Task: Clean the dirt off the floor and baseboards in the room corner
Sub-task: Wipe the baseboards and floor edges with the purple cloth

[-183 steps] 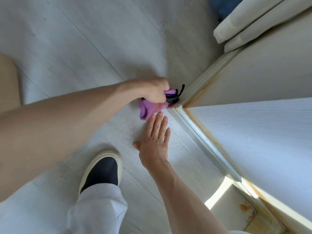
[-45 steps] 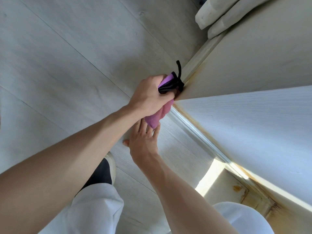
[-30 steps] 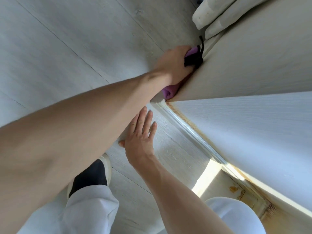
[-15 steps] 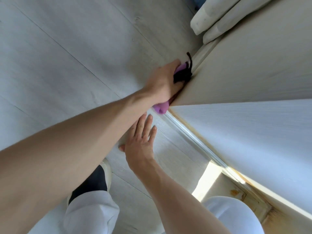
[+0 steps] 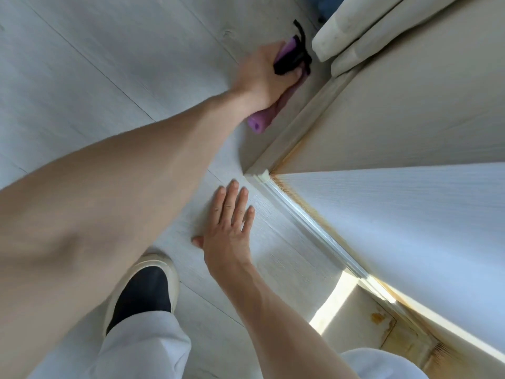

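Left hand (image 5: 262, 75) at one o'clock, arm stretched out across the floor (image 5: 109, 77), fingers curled tight around a purple cloth (image 5: 259, 121) wrapped in a black band (image 5: 291, 60). Cloth down on the floor beside the baseboard (image 5: 297, 124), rolled end poking out behind the wrist toward six o'clock. Right hand (image 5: 229, 231) near centre, flat on the floor, palm down, fingers straight and spread, tips just short of the corner (image 5: 259, 175). Rusty brown staining along the wall edge (image 5: 311, 212) running from the corner toward five o'clock. Pale cushions (image 5: 352, 31) at one o'clock, just beyond the cloth. Dark shoe (image 5: 144, 291) with a white sole at seven o'clock, white trouser leg (image 5: 142, 348) below.
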Motion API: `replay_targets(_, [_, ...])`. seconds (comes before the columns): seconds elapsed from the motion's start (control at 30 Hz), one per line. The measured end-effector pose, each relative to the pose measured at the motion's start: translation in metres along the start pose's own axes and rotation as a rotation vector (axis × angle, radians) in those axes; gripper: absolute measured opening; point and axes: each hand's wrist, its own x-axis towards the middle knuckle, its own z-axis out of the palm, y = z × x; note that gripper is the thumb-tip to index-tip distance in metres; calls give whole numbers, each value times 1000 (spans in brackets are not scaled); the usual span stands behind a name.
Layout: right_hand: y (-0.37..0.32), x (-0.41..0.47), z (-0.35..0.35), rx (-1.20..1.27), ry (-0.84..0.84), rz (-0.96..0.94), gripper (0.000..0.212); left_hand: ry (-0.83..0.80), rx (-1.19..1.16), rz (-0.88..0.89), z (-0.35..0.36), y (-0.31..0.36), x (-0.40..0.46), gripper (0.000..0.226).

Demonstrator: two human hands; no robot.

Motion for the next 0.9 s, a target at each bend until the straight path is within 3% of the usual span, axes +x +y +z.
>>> replay_targets(0.1, [1,1,2,-13,33,-3,123,-142,-17,-76,-5,-20,1,9])
replay_targets(0.27, [1,1,4,-21,42,8,124,-256,-41,-57,23,-5,-5,26])
replay_targets(0.47, [-1,1,5,-26,55,13,125,-195,15,70,13,-14,-90,23])
replay_targets(0.6, [-2,1,5,-8,35,27,123,-220,-15,39,5,-21,-93,13])
replay_targets(0.67, [1,2,-3,-24,-38,2,112,-208,-13,4,21,-9,-73,18])
replay_targets(0.73, [3,-1,-12,-51,-137,-53,89,-189,-52,-34,38,2,-65,29])
replay_targets(0.8, [5,-3,-21,-86,-192,-82,82,-186,-155,-26,38,5,-85,40])
replay_targets(0.9, [4,0,-13,-78,-177,-55,90,-273,-121,-8,7,-15,-124,22])
